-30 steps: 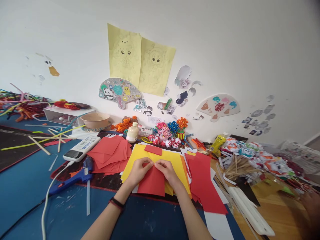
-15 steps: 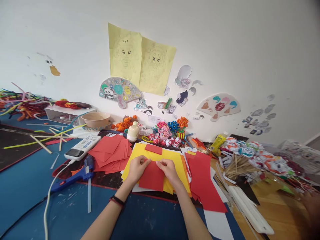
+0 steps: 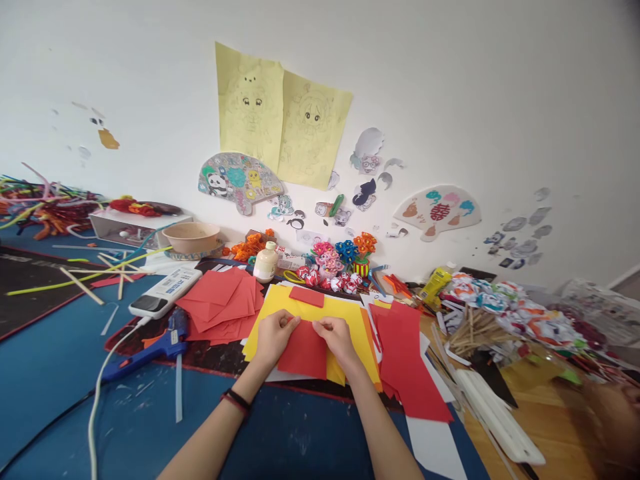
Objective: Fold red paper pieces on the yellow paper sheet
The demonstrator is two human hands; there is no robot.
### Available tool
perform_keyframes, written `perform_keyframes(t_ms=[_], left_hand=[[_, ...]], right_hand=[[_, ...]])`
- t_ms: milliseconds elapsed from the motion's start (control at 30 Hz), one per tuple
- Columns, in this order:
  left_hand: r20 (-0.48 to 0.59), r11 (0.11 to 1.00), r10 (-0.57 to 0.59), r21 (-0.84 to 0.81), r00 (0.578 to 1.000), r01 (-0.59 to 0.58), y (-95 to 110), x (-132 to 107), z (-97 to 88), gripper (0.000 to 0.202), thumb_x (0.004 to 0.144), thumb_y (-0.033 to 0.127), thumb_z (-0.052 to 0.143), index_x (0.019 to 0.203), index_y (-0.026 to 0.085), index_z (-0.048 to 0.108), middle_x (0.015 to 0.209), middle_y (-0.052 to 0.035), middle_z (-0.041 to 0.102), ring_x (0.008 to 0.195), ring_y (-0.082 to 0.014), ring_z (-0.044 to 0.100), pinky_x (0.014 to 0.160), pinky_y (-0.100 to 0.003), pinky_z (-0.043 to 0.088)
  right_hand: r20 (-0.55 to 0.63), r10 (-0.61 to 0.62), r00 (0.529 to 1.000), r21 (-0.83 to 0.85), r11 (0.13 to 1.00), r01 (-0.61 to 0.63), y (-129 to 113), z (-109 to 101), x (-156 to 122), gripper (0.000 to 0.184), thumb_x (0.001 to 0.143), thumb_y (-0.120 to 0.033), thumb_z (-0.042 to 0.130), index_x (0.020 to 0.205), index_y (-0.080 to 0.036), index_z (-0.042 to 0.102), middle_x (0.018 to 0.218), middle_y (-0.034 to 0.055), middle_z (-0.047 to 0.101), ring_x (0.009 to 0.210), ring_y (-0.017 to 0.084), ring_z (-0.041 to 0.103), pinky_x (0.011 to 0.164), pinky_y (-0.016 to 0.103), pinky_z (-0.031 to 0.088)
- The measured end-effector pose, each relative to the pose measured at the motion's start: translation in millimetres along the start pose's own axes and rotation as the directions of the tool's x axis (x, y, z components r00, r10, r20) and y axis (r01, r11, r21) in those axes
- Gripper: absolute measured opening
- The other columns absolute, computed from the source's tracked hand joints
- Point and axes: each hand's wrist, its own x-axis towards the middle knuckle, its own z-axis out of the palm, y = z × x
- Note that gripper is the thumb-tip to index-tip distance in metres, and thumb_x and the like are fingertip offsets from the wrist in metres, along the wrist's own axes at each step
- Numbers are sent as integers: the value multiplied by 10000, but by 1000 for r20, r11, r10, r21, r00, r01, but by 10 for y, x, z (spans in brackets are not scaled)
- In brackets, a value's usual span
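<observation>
Between my hands is a square of red paper (image 3: pixel 303 352), pinched at its upper corners. My left hand (image 3: pixel 275 337) has thumb and fingertips closed on the upper left corner. On the upper right corner, my right hand (image 3: pixel 336 339) grips in the same way. Beneath lies a stack of yellow paper (image 3: pixel 357 320), with white sheets showing under its edges. A small folded red piece (image 3: pixel 307 296) rests on the yellow paper just beyond my fingers. Loose red squares (image 3: pixel 220 303) are piled to the left, and longer red sheets (image 3: pixel 413 363) lie to the right.
At left are a blue glue gun (image 3: pixel 145 353), a white power strip (image 3: pixel 165 293) with its cable, and a bowl (image 3: pixel 191 238). A cream bottle (image 3: pixel 266 263) and pipe-cleaner flowers (image 3: pixel 327 259) stand along the wall. Thin sticks (image 3: pixel 475 337) and a white tool (image 3: pixel 500 417) lie right. Another person's hand (image 3: pixel 613 407) shows blurred.
My hands keep their pinch on the red square with hardly any movement. The view has shifted slightly, and the blurred hand at the far right edge has moved a little.
</observation>
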Motion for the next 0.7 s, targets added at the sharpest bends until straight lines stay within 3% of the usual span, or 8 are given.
perform_keyframes(t_ms=[700], left_hand=[[-91, 998, 7, 62, 996, -2, 30, -61, 17, 334, 792, 460, 550, 620, 175, 582, 500, 36, 490, 493, -114, 434, 504, -224, 259]], right_hand=[[-37, 12, 999, 22, 1000, -11, -39, 15, -14, 321, 783, -379, 612, 560, -147, 614, 564, -2, 586, 560, 153, 494, 524, 248, 321]])
